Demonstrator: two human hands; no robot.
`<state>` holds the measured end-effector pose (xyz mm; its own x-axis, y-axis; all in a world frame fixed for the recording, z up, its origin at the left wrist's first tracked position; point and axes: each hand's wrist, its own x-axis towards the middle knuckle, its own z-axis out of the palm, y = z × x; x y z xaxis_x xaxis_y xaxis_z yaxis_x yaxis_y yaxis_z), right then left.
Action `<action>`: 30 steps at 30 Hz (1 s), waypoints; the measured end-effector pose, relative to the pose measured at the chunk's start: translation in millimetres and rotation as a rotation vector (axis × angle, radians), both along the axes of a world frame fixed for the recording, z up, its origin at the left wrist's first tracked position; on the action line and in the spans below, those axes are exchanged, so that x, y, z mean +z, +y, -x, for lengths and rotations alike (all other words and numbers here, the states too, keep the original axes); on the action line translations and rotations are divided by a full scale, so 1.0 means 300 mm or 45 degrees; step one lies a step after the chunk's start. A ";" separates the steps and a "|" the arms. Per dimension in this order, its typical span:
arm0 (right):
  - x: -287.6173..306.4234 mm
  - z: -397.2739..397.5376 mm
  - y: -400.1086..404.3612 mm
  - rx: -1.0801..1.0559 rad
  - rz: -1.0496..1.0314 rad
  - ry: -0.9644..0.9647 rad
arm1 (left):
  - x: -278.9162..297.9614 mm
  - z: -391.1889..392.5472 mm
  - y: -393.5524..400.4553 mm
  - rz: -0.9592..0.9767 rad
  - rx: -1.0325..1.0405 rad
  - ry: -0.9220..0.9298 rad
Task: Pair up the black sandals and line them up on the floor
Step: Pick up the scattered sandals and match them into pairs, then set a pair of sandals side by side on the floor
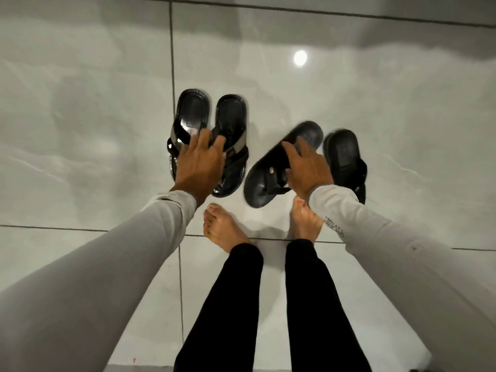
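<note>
1. Gripping the tilted sandal (284, 162), the right hand (308, 170) is holding it beside its mate (345, 157).
2. Left hand (200, 167), fingers spread, is resting on the paired sandals (212, 119) on the floor (94, 116).

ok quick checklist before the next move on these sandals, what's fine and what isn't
1. Left pair side by side, parallel on the floor: ok.
2. Left hand resting on the left pair's straps: ok; whether it grips them: cannot tell.
3. Tilted sandal in line with its mate: not ok, it angles to the right.
4. Right hand has hold of the tilted sandal: ok, fingers are on its straps.
5. Far-right sandal flat and straight: ok, though the sleeve hides part of it.
6. Bare feet away from the sandals: ok for the left foot; the right foot's toes sit close to the tilted sandal.
</note>
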<state>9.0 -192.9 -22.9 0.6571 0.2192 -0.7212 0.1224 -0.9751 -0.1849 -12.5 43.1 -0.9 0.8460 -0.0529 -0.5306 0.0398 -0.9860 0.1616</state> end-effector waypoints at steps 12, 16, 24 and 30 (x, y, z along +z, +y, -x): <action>-0.047 0.172 -0.550 0.018 0.206 0.273 | -0.162 0.083 -0.586 -0.140 -0.673 0.443; -0.108 0.199 -0.589 0.089 0.150 0.180 | -0.212 0.076 -0.596 -0.255 -0.701 0.444; -0.121 0.114 -0.580 0.016 0.114 0.000 | -0.172 -0.006 -0.634 0.053 -0.462 0.336; -0.031 -0.048 -0.548 -0.075 0.039 -0.040 | -0.117 -0.157 -0.773 0.208 -0.335 0.341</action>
